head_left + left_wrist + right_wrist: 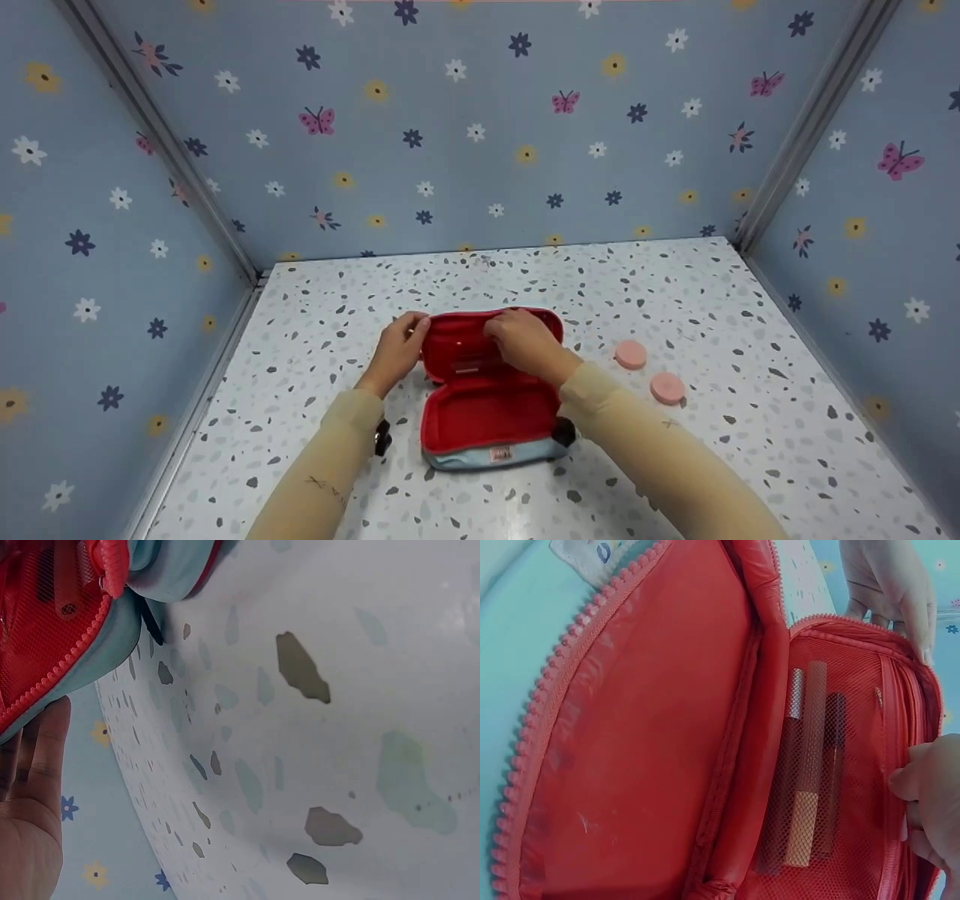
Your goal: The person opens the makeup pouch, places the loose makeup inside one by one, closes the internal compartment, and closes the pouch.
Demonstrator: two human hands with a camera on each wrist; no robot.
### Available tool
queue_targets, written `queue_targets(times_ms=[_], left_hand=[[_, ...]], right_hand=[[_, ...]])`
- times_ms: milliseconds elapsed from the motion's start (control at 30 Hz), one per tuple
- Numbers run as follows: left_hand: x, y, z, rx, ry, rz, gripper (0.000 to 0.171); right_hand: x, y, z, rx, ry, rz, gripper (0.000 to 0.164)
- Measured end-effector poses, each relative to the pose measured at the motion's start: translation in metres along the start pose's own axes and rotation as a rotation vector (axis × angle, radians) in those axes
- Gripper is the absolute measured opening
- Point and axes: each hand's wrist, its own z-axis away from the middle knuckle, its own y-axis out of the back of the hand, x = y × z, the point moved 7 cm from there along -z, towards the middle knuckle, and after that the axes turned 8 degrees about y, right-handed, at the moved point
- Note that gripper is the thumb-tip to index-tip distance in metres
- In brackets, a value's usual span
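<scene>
A zip pouch [491,420], light blue outside and red inside, lies unfolded on the table with its lid raised at the back. My left hand [397,349] grips the lid's left edge, thumb over the rim and fingers behind it. Inside the lid is a red mesh pocket [862,787] holding several slim cosmetic tubes [802,832]. My right hand [525,341] reaches into the lid, its fingers curled at the pocket's zipper [891,840] and pinching there. The pouch's lower half [637,735] shows a bare red lining.
Two round pink cases [631,354] lie to the right of the pouch, beside the right forearm. The speckled white table [322,315] is bounded by flowered blue walls [465,135] at the back and both sides.
</scene>
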Motion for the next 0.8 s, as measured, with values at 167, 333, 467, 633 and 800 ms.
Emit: queue_targets(times_ms=[167, 333, 467, 633, 800], left_hand=[[0.000, -0.001, 0.000, -0.005, 0.003, 0.008, 0.032], [0.000, -0.002, 0.000, -0.003, 0.005, 0.009, 0.031], [-0.001, -0.002, 0.000, -0.001, 0.011, 0.006, 0.030], [-0.002, -0.002, -0.001, 0.000, 0.013, 0.001, 0.029], [-0.003, -0.001, -0.001, -0.010, 0.022, 0.014, 0.031]], right_hand=[[0.004, -0.004, 0.003, -0.036, -0.064, -0.052, 0.020], [0.007, -0.004, 0.008, -0.038, -0.100, -0.105, 0.020], [0.010, 0.003, 0.013, -0.005, -0.099, -0.119, 0.022], [0.017, 0.015, 0.024, 0.079, -0.056, -0.101, 0.022], [0.028, 0.028, 0.038, 0.148, -0.032, -0.099, 0.022]])
